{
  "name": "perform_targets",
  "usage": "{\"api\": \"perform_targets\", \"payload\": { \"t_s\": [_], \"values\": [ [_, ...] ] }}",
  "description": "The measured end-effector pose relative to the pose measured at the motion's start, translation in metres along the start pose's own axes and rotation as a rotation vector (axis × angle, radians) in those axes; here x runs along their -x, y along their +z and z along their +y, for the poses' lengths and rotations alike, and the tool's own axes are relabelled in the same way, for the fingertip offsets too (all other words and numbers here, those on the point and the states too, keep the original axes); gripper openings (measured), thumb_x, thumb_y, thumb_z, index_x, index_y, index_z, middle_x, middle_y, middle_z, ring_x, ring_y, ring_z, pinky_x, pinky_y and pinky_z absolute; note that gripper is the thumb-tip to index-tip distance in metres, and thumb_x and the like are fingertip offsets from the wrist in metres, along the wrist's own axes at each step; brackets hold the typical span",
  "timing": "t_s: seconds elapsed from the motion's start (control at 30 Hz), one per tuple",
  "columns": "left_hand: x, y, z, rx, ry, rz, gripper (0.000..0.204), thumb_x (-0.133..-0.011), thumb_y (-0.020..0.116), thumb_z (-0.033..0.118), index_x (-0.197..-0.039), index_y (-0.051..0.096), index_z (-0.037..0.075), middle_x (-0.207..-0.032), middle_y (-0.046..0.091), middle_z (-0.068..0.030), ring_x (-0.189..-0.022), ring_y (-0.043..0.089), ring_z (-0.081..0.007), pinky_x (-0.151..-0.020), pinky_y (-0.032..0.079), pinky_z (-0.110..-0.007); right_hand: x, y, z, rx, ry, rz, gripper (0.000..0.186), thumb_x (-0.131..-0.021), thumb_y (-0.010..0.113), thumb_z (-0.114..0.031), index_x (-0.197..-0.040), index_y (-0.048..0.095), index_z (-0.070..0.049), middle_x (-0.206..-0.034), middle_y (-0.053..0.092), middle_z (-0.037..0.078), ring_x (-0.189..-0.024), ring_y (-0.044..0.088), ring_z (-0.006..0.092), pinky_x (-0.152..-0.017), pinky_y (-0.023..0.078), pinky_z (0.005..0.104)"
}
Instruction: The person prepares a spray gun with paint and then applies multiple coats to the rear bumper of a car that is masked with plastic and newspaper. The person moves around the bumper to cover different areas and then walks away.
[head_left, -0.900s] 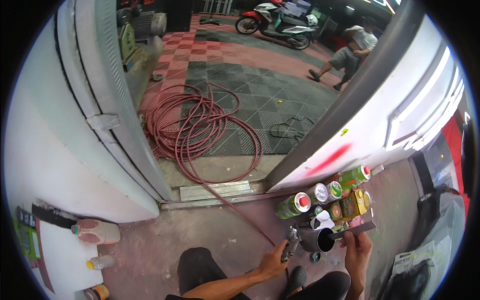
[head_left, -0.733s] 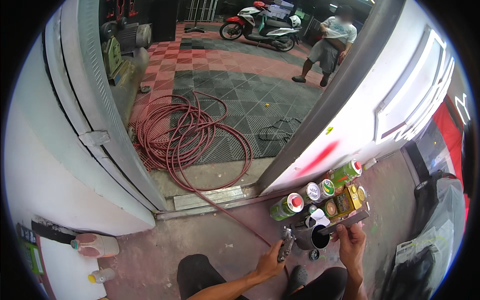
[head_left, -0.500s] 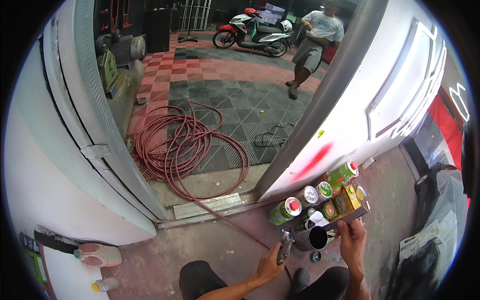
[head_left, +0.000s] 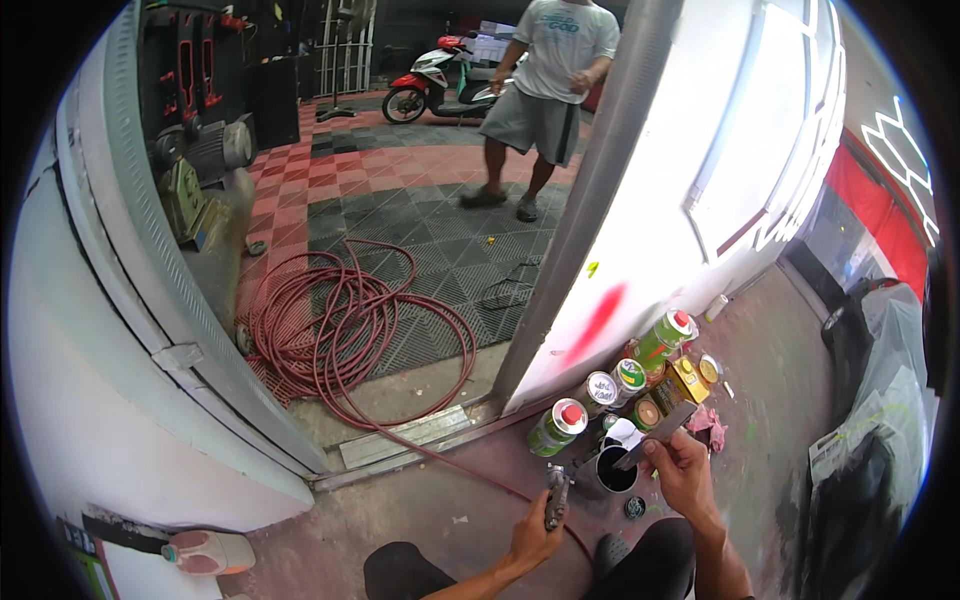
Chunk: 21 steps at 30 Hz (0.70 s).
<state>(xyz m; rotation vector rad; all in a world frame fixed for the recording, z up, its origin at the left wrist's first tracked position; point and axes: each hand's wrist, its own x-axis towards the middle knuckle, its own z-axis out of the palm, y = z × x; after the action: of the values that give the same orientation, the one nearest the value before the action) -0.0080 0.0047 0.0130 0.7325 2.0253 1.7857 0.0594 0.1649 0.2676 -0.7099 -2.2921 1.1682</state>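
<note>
Both hands low over the floor (head_left: 770, 430), knees either side. Right hand (head_left: 682, 470): thumb and fingers pinching a flat grey strip (head_left: 668, 422) partway along its length. Strip's long axis slants from upper right down to lower left; lower end inside the mouth of a dark cup (head_left: 606, 478), upper end pointing past the fingers toward the tins. Cup mouth lies just left of the right fingertips and tips toward the wearer. Right hand is the nearer of the two to that opening.

Left hand (head_left: 537, 535): fingers curled round a metal spray gun (head_left: 557, 497), its head upward, just left of the cup. Whether gun and cup touch or join: cannot tell. Red hose (head_left: 460, 456) runs from a coil beyond the doorway, over the metal sill (head_left: 405, 437), to the left hand.

Tight on the far side: white paper (head_left: 624, 433) right behind the cup rim, then a green can (head_left: 557, 428) and a yellow tin (head_left: 690, 380) along the foot of the white wall (head_left: 640, 250). Black lid (head_left: 634, 507) just below the cup, on the near side. More room rightward: floor stretches from the right hand to plastic sheeting (head_left: 900, 350) at its right edge.
</note>
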Motion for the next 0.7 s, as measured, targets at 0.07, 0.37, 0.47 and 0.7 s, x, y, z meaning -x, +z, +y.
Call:
{"api": "perform_targets", "payload": {
  "t_s": [0.07,0.37,0.47,0.7],
  "values": [
    [-0.001,-0.004,0.007,0.029,-0.079,-0.052,0.047,-0.104,0.072,0.035,-0.138,0.061,0.005,-0.111,0.074,-0.0246,-0.102,0.074,-0.0453,-0.085,0.057,-0.049,-0.003,-0.003,-0.001,0.085,-0.034,0.061,0.017,-0.109,0.068,-0.014,-0.103,0.070,0.001,-0.080,0.070,0.003,-0.069,0.065,0.0091,-0.063,0.054,0.0280],
    [-0.006,-0.007,0.014,0.003,-0.035,-0.085,0.044,-0.104,0.071,0.036,-0.133,0.060,0.006,-0.117,0.072,-0.0234,-0.104,0.070,-0.0502,-0.082,0.055,-0.054,-0.004,-0.001,-0.001,0.012,-0.019,-0.008,0.013,-0.107,0.069,-0.012,-0.104,0.070,0.001,-0.083,0.070,0.004,-0.074,0.067,0.0094,-0.066,0.055,0.0283],
    [-0.004,-0.006,0.013,-0.012,-0.027,-0.091,0.046,-0.104,0.071,0.038,-0.135,0.060,0.006,-0.117,0.073,-0.0231,-0.103,0.070,-0.0493,-0.083,0.056,-0.054,-0.006,-0.005,0.003,0.060,-0.058,0.078,0.012,-0.107,0.069,-0.010,-0.106,0.071,0.002,-0.085,0.069,0.005,-0.073,0.067,0.0107,-0.065,0.055,0.0289],
    [-0.004,-0.004,0.010,0.002,-0.094,-0.080,0.052,-0.104,0.072,0.039,-0.141,0.061,0.005,-0.106,0.074,-0.0217,-0.094,0.075,-0.0390,-0.082,0.057,-0.046,0.002,-0.002,0.008,-0.042,0.025,0.024,0.015,-0.106,0.070,-0.011,-0.104,0.070,0.004,-0.084,0.069,0.006,-0.073,0.068,0.0122,-0.064,0.055,0.0296]
  ]
}}
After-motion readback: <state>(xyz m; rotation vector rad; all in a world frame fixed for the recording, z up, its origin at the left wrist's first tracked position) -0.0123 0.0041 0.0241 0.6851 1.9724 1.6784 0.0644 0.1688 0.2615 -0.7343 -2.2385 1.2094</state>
